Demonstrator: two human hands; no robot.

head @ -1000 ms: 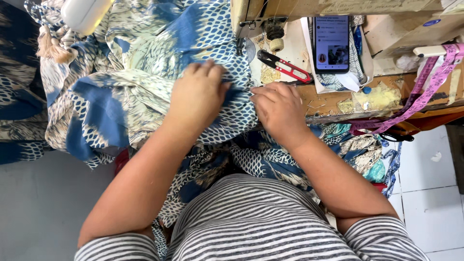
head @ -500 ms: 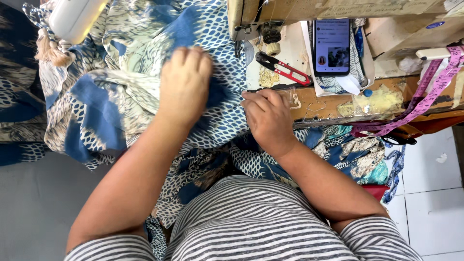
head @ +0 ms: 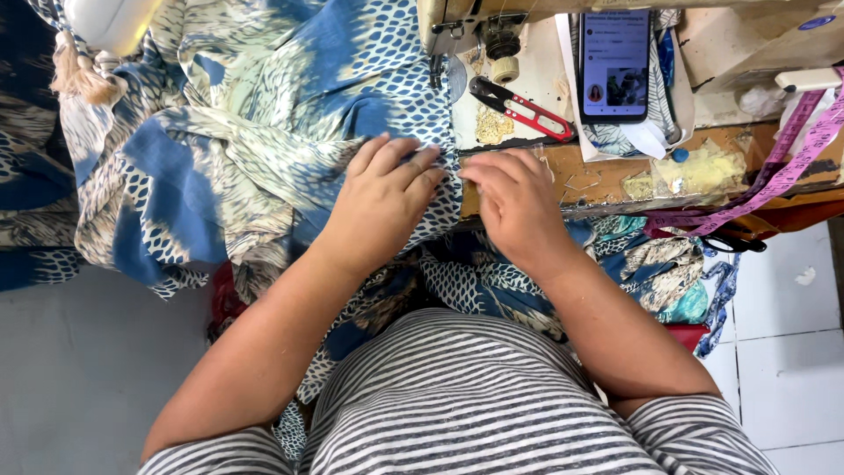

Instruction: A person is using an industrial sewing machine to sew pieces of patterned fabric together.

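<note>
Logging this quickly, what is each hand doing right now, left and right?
Left hand: open, lying flat on the blue patterned fabric.
Right hand: fingers curled at the fabric edge; an actual grip cannot be told.

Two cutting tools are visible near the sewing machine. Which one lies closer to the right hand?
The red-handled thread snips, lying on the table just above the right hand. The dark scissors lie farther off, at the table's right edge under the pink measuring tape.

One head-worn camera is looking steeply down — close over the sewing table (head: pixel 615 167) at upper right, floor showing lower left.
</note>
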